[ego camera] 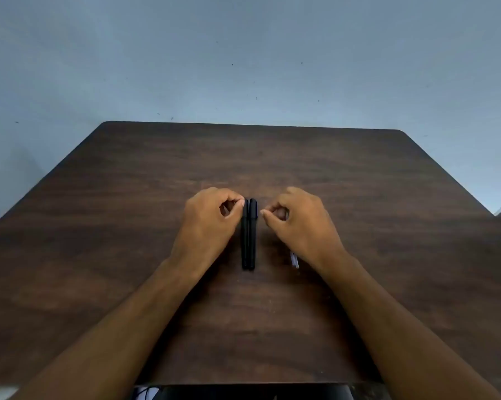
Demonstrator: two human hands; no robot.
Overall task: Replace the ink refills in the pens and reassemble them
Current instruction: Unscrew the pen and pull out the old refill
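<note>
Two black pens lie side by side in the middle of the dark wooden table, pointing away from me: a left pen and a right pen. My left hand is curled, and its fingertips touch the far end of the left pen. My right hand hovers just right of the pens, thumb and forefinger pinched together, a small gap from the right pen. A thin clear refill peeks out from under my right wrist; most of it is hidden.
The table's far edge meets a pale blue-grey wall. Dark objects and a cable show below the near table edge.
</note>
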